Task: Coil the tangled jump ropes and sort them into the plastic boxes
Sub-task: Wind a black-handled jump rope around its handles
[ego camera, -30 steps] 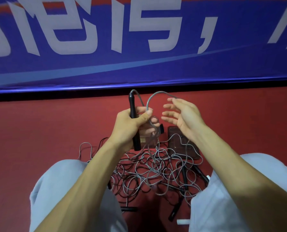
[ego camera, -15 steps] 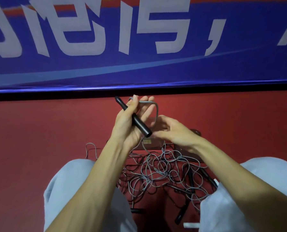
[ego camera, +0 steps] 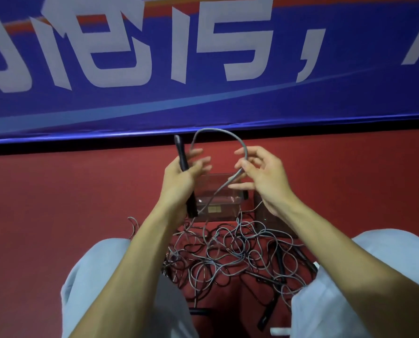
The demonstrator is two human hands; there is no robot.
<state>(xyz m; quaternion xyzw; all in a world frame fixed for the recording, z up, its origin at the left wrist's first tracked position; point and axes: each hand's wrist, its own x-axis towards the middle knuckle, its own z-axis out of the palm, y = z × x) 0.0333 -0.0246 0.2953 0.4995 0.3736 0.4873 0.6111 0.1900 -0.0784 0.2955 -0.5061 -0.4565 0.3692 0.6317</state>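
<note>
My left hand point(ego camera: 181, 176) grips a black jump-rope handle point(ego camera: 183, 159), held nearly upright. From the handle's top a grey rope point(ego camera: 218, 131) arches over to my right hand point(ego camera: 262, 176), whose thumb and fingers pinch it. Below that hand the rope runs down into a tangled pile of grey and black ropes point(ego camera: 230, 252) on the red floor between my knees. A clear plastic box point(ego camera: 218, 203) stands just behind the pile, under my hands. A second, darker box point(ego camera: 264, 211) sits to its right, partly hidden by my right wrist.
A blue banner with white lettering point(ego camera: 203, 69) hangs across the back, above the red floor point(ego camera: 57, 203). More black handles point(ego camera: 268, 313) lie at the near edge of the pile. My knees in light trousers point(ego camera: 93, 276) flank the pile on both sides.
The handle has swung from tilted to nearly upright in my left hand. My right hand rose from beside the handle's lower end and drew a loop of grey rope out to the right.
</note>
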